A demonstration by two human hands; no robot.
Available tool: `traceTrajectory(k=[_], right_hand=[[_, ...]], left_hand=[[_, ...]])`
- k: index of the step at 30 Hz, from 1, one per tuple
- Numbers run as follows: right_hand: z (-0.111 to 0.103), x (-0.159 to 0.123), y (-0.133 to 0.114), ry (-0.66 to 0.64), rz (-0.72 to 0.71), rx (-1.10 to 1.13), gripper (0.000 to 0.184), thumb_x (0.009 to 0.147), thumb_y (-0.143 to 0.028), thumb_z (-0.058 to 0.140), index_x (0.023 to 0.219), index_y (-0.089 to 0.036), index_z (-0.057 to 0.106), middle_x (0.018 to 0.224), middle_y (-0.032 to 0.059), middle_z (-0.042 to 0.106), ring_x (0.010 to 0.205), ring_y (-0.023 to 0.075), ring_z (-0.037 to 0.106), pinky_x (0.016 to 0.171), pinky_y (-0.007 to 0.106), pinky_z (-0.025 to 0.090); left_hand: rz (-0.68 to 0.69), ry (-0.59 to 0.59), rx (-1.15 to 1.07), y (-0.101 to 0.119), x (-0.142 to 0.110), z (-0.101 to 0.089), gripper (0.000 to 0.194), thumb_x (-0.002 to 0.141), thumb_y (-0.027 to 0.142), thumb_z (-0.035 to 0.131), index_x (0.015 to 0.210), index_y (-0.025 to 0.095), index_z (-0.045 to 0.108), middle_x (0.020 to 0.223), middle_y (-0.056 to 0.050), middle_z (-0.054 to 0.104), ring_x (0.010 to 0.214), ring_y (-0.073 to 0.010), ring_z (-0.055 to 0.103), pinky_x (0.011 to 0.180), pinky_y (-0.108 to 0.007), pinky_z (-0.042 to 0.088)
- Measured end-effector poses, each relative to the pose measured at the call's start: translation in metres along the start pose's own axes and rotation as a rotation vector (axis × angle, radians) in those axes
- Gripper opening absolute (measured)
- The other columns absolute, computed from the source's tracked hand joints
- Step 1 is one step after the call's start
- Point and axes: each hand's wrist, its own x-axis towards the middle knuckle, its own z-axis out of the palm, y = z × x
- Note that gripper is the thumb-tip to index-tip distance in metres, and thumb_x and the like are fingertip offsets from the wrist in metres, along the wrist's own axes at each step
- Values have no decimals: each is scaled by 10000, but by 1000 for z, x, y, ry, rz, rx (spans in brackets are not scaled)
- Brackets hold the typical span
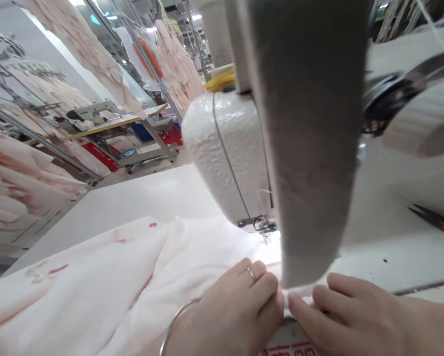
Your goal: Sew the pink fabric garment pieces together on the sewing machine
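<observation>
In front of the sewing machine point(229, 143), both hands are working at the right end of the pale pink cloth point(107, 282), its long spread running leftward over the table point(144, 193). The needle point(265, 238) is sitting just beyond the left hand point(240, 301), the nearer of the 2; the right hand point(351, 309) is lying beyond the machine's low front block. The left fingers are curling close together and the right ones are bending slightly apart; with the tips blurring, I cannot tell whether either is pinching cloth. Tabletop is stretching past the cloth's far edge, the block is limiting room between, and scissors point(435, 221) are lying well apart, rightward.
</observation>
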Motion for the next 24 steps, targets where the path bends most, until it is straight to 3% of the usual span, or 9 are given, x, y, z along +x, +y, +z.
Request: traceTrajectory(k=[5,9,12,14,17,21,24], right_hand=[[0,-1,2,-14,-48,20,362,798,-51,268,884,-110,615,982,114,644,620,174,552,467,309,419],[-4,2,3,-25,-88,-29,436,827,-28,199,899,-97,623,969,114,650,626,179,561,490,312,426],[-7,5,4,-10,-68,-3,427,830,-3,213,870,-118,622,935,95,654,612,161,551,514,300,427],[-5,4,4,17,-16,51,362,843,-23,266,849,-144,607,836,77,653,605,153,540,543,293,421],[5,-1,2,17,42,126,278,849,-54,312,833,-158,570,772,64,617,612,147,523,555,289,390],[18,-6,2,-26,138,236,225,855,-76,318,788,-156,517,769,43,562,599,133,472,513,278,319],[18,-4,5,-20,129,271,189,851,-79,349,837,-138,528,798,47,553,608,133,455,505,269,298]], left_hand=[[-21,11,-1,-3,-2,-1,230,868,134,315,887,161,543,731,-33,498,619,-156,402,543,-278,341],[38,-4,-33,-8,-3,-5,213,815,101,367,921,150,546,748,-24,508,633,-160,406,555,-300,347],[46,-57,-102,-8,-1,-10,167,794,125,392,827,144,555,759,-24,504,633,-154,406,594,-319,373],[9,-55,-141,-3,0,-10,166,813,242,429,719,158,536,732,-23,490,628,-152,410,614,-325,384],[-76,49,-38,10,1,-1,218,800,329,475,647,176,506,678,-23,480,630,-166,413,599,-327,378],[-124,181,48,21,-2,17,167,760,66,411,647,160,491,672,-27,477,598,-154,385,571,-308,359],[-145,271,-36,20,-7,23,192,781,64,402,630,151,483,688,-28,488,624,-147,396,587,-294,370]])
